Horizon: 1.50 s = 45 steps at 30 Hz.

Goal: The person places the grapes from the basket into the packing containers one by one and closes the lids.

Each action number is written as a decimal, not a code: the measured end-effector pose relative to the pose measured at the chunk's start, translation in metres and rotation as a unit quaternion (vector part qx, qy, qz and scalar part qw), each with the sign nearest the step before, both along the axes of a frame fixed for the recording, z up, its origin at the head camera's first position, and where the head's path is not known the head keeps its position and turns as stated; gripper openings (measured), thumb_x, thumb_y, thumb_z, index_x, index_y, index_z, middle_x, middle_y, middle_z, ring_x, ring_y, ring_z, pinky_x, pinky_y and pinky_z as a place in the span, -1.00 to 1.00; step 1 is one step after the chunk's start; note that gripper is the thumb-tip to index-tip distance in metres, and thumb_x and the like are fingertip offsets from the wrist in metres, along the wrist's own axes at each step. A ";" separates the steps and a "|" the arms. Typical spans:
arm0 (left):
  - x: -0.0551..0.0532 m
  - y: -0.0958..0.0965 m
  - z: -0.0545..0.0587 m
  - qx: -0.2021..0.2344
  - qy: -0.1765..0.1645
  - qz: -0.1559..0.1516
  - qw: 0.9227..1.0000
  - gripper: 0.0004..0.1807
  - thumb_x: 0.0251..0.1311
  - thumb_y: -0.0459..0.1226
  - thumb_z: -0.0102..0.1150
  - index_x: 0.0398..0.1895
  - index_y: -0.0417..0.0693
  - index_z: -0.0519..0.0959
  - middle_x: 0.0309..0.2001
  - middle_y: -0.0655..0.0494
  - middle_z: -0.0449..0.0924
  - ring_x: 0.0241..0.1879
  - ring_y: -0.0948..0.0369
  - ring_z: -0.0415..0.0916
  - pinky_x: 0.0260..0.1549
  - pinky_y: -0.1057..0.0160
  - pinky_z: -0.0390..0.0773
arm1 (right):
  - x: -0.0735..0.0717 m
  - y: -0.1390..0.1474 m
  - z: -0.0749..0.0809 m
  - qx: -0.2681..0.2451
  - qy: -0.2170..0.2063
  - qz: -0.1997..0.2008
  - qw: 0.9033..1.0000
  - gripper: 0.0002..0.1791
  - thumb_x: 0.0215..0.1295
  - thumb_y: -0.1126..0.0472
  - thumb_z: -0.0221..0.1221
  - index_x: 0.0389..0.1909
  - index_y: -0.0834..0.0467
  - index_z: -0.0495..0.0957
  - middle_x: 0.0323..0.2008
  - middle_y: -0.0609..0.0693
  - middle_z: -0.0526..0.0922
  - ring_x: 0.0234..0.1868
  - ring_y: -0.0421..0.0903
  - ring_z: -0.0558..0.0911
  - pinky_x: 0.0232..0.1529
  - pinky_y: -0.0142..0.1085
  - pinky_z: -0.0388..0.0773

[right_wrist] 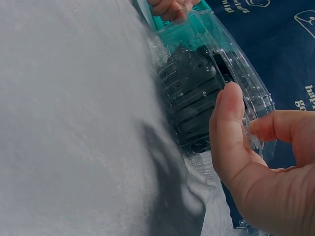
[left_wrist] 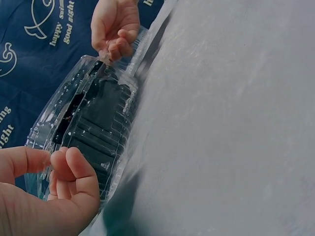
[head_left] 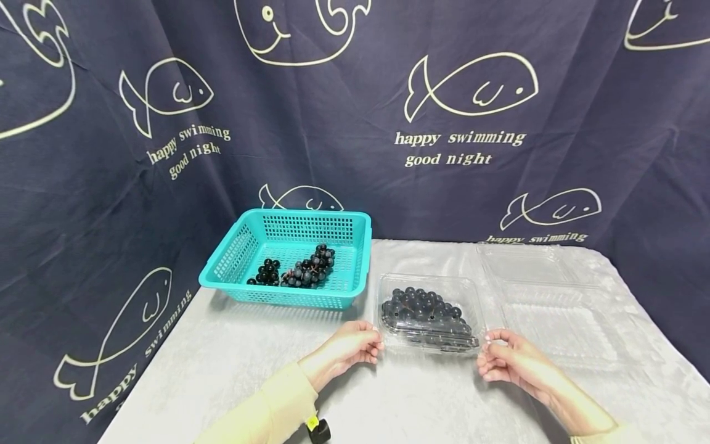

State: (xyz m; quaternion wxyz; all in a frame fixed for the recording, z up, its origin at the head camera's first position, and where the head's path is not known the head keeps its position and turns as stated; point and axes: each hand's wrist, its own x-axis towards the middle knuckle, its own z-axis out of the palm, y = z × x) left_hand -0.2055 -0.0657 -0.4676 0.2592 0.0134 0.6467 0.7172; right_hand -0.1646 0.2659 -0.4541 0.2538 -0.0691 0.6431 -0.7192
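Two hands on one box, and they have it from both ends! The left hand [head_left: 355, 346] pinches the near left corner of the clear plastic box [head_left: 468, 302], thumb and fingers closed together on the rim. Across from it, the right hand [head_left: 507, 357] has the near right corner, thumb and forefinger nipping the edge. Between them the box sits on the pale-covered table [head_left: 421, 401], lid down over a heap of dark grapes [head_left: 427, 308]; whether the front edge is fastened, I can't tell. Over to the left, just beyond the left hand, a turquoise basket [head_left: 363, 253] carries a small cluster [head_left: 266, 272] and a longer bunch [head_left: 307, 268] side by side. Out right, more clear packaging [head_left: 554, 320] lies spread open on the cloth, and behind it all hangs a navy curtain [head_left: 333, 123] printed with fish.
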 end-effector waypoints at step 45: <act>-0.003 -0.011 0.009 -0.072 0.045 -0.014 0.996 -0.83 0.14 -0.38 0.09 -0.23 -0.26 0.39 -0.50 0.02 0.49 -0.59 0.25 0.44 -0.62 0.41 0.53 | 0.009 -0.006 0.016 0.214 0.083 -0.062 0.971 -0.44 0.34 0.25 0.00 0.19 0.52 0.05 -0.32 0.19 0.59 -0.37 -0.06 0.62 -0.42 -0.18 0.65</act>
